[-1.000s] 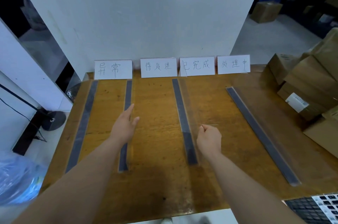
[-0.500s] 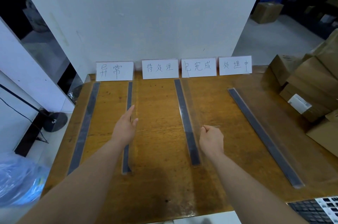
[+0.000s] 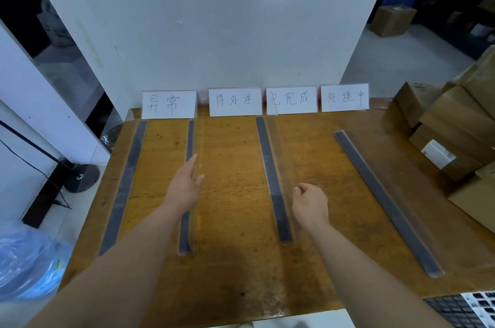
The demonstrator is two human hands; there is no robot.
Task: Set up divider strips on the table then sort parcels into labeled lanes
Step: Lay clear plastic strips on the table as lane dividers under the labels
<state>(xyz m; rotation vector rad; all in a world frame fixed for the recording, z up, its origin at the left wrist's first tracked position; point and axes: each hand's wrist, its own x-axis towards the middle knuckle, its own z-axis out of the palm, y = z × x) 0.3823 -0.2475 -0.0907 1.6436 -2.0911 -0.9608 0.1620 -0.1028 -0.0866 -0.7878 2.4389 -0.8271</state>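
Several dark grey divider strips lie lengthwise on the wooden table (image 3: 233, 260): a far-left strip (image 3: 123, 185), a second strip (image 3: 187, 226), a middle strip (image 3: 270, 167) and a slanted right strip (image 3: 385, 202). Several white handwritten label cards (image 3: 169, 104) stand along the back edge. My left hand (image 3: 184, 185) rests flat, fingers extended, over the second strip. My right hand (image 3: 309, 203) is loosely curled with nothing in it, just right of the middle strip. Brown cardboard parcels (image 3: 455, 135) are stacked at the table's right side.
A white wall panel (image 3: 209, 19) rises behind the label cards. A blue plastic bag (image 3: 29, 263) lies on the floor at the left, beside a black stand base (image 3: 81, 177). A keyboard (image 3: 466, 307) shows at the bottom right corner. More boxes (image 3: 392, 19) sit on the far floor.
Both hands have stayed nearly where they were; only the view has shifted slightly.
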